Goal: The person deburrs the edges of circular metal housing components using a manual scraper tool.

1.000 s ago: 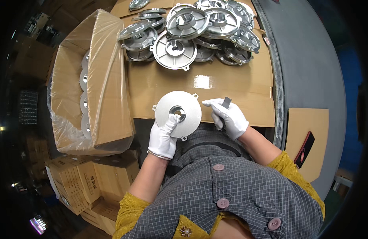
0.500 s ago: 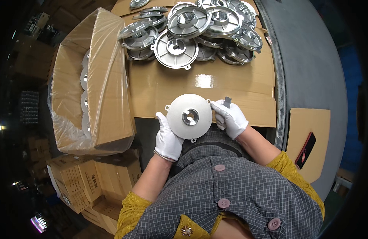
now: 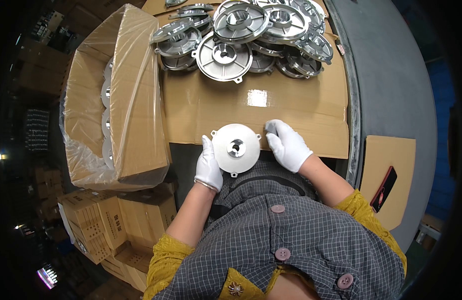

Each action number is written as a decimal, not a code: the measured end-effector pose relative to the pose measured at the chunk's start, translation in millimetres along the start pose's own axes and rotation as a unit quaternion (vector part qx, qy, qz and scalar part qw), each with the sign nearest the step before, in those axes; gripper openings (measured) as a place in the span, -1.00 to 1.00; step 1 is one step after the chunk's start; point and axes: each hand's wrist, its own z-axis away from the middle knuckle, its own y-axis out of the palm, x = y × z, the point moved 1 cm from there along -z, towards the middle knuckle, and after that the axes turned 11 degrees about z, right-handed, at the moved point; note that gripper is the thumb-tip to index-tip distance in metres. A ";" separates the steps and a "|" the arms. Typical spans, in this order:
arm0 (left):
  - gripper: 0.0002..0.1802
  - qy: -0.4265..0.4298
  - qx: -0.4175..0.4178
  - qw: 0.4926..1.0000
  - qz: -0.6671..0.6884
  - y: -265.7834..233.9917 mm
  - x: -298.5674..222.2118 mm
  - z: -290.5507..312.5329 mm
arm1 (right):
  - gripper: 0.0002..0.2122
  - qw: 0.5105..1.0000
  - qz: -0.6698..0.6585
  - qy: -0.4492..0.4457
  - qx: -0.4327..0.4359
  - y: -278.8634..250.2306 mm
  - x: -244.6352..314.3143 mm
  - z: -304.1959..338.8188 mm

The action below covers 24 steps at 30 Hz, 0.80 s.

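Note:
A round silver metal end cover (image 3: 222, 152) with small lugs on its rim and a shiny bored hub in the middle is held in front of my body, its smooth face up. My left hand (image 3: 208, 169), in a white glove, grips it by the left edge, thumb upward along the rim. My right hand (image 3: 291, 149), also gloved, is just right of the cover, apart from its right lug. Between the right thumb and fingers is a small flat grey piece (image 3: 270, 128); its exact kind is unclear.
Several similar metal covers (image 3: 224, 65) lie piled on the cardboard-covered table (image 3: 301, 110). At left stands a plastic-lined carton (image 3: 136, 105) with covers inside, above further cardboard boxes (image 3: 146, 220). A phone (image 3: 384, 189) rests on a cardboard sheet (image 3: 403, 155) at right.
My right hand has come off the cover's right lug, and the grey piece has turned down to the fingertips. The cover has shifted slightly left and tilted in my left hand.

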 end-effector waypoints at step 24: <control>-0.38 0.085 -0.111 0.985 -0.100 -32.5 27.0 -30.5 | -0.82 0.946 0.284 -0.153 -0.045 37.2 9.8 -21.1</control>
